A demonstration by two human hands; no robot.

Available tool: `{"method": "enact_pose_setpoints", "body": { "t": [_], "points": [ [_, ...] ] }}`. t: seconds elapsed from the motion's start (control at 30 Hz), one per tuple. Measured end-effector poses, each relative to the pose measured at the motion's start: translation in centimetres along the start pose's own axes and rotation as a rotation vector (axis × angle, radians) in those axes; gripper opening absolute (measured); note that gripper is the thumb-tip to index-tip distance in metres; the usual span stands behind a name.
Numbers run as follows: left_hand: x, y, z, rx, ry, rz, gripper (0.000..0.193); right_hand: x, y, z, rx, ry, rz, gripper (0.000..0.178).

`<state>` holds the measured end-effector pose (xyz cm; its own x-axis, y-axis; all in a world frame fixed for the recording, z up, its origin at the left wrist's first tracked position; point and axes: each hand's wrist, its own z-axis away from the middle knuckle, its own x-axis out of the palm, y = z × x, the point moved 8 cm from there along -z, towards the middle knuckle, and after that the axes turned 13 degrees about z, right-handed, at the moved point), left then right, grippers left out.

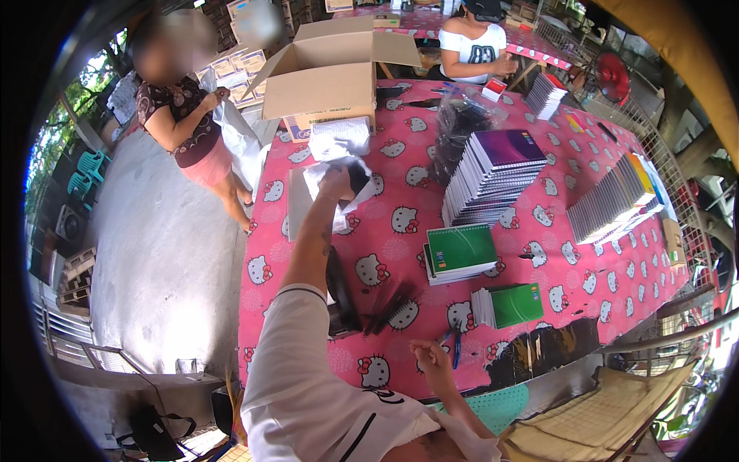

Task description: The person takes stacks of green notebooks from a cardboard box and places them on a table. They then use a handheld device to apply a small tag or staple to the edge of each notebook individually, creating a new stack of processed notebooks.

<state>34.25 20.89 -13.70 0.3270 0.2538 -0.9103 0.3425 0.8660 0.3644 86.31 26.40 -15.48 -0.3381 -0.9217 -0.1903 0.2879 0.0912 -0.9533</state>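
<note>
1. Left hand (336,183): I see it at full reach, palm down on a dark item (358,175) among loose white paper (368,192). Fingertips hidden; I cannot tell whether it grasps or merely presses.
2. Paper position: far left part of the pink patterned tabletop (408,254), just on the near side of a white bundle (342,138). A large open carton (319,100) stands behind the bundle.
3. Right hand (433,359): near table edge, fingers curled. I cannot tell whether it grips anything. Blue-handled tool (456,350) lies just beside it.
4. Between the hands I note thin black strips (391,308), beside a black object (341,300) partly behind the left forearm.
5. Right of these: two green notebook piles (464,250) (517,306); beyond, a tall leaning notebook stack (493,173), purple on top.
</note>
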Motion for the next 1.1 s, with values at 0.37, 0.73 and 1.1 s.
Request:
{"method": "enact_pose_setpoints", "body": {
  "t": [0.37,0.73,1.1],
  "points": [
    [-5.8,-3.3,9.4,0.412,0.357,0.334,0.066,7.3,-4.2,-6.7,-0.186,-0.244,-0.149,0.032],
    [-13.7,8.7,29.5,0.64,0.249,0.964,0.04,10.7,-17.7,-17.6,-0.301,-0.325,-0.781,0.042],
    [-17.0,11.5,44.9,0.828,-0.042,2.253,0.052,3.5,-14.9,-9.0,-0.18,0.045,-0.773,0.036]
  ]
}}
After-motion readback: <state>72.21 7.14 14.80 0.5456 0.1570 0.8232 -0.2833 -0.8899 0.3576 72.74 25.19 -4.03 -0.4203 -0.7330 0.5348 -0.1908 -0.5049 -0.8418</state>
